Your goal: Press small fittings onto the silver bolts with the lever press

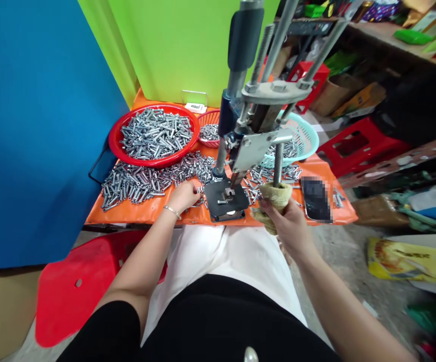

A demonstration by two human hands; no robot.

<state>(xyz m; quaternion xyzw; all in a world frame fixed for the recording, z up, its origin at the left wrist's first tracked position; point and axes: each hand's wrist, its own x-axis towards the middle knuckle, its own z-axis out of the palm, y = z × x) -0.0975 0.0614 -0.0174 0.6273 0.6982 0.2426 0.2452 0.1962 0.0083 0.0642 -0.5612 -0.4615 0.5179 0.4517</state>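
A hand press (254, 151) stands on the orange table, with a small metal part (225, 196) on its black base plate (218, 208). My right hand (288, 216) is wrapped round the cloth-covered end (278, 193) of the press's lever. To the left of the base plate, my left hand (188, 196) is beside the loose metal pieces (138, 186). Its fingertips are pressed together, and what they hold, if anything, is too small to make out.
Behind the loose pieces sits a red basin (113, 143) full of metal pieces. A red basket (203, 120) and a pale green basket (310, 133) stand farther back. A phone (316, 198) lies on the right. Red stools (75, 286) flank the orange table (150, 217).
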